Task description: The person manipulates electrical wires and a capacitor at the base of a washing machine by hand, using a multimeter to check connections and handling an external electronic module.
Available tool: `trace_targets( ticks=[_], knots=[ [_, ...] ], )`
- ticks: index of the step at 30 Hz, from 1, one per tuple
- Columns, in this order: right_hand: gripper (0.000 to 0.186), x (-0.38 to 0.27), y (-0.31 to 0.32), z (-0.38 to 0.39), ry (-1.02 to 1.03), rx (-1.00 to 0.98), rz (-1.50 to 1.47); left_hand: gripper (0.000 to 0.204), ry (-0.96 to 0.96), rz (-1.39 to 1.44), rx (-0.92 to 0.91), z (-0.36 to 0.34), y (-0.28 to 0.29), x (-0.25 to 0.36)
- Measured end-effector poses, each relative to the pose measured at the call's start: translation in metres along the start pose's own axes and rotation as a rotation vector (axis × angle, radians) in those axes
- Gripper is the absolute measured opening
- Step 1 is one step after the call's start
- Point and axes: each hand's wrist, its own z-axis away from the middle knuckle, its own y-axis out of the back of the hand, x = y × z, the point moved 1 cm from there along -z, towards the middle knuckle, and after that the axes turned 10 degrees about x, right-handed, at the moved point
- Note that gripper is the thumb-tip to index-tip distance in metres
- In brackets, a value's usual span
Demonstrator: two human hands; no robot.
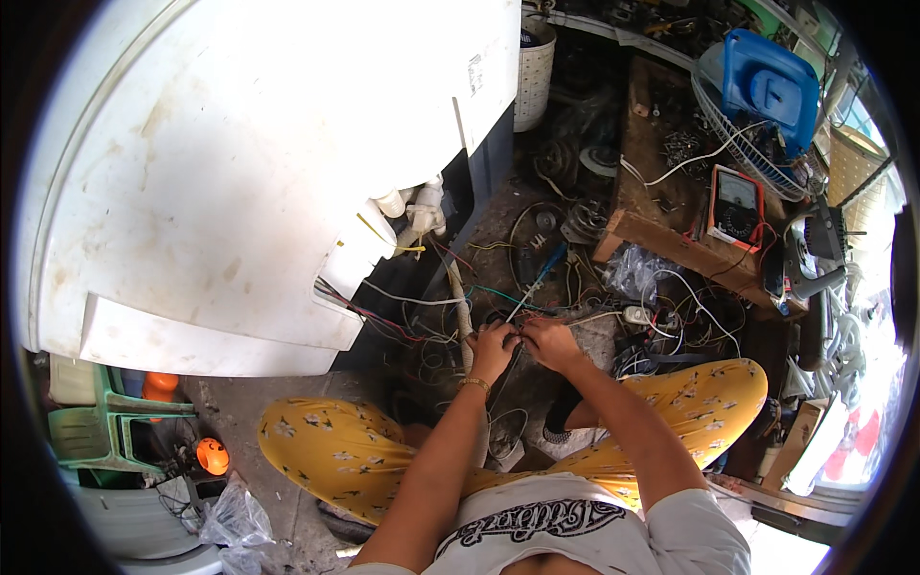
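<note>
My left hand [493,346] and my right hand [548,341] meet over a tangle of thin wires [522,321] on the ground, fingers pinched on the wire ends between them. A gold bracelet sits on my left wrist. The wires run up to the open underside of a big white appliance casing [240,163] tipped at the left. A blue-handled screwdriver [539,278] lies just beyond my hands. My knees in yellow patterned trousers [326,450] spread to both sides.
A multimeter with orange case [736,206] rests on a wooden board [671,240] at the right. Behind it sit a wire fan guard [747,144] and a blue fan part [771,81]. Green plastic stool [105,426] and orange objects stand lower left. A white basket [535,72] stands far back.
</note>
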Motion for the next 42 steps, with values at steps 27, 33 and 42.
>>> trace_targets(
  ticks=[27, 33, 42],
  knots=[
    [0.012, -0.007, 0.004, 0.019, -0.350, -0.157, -0.223, 0.011, -0.254, -0.050, 0.094, 0.014, 0.004, 0.006],
    [0.012, 0.004, -0.020, 0.024, -0.591, -0.131, -0.328, 0.009, -0.259, -0.052, 0.125, 0.011, 0.003, 0.014],
    [0.017, -0.017, 0.001, 0.022, -0.477, -0.088, -0.196, 0.011, -0.210, -0.045, 0.132, 0.016, 0.003, 0.006]
  ],
)
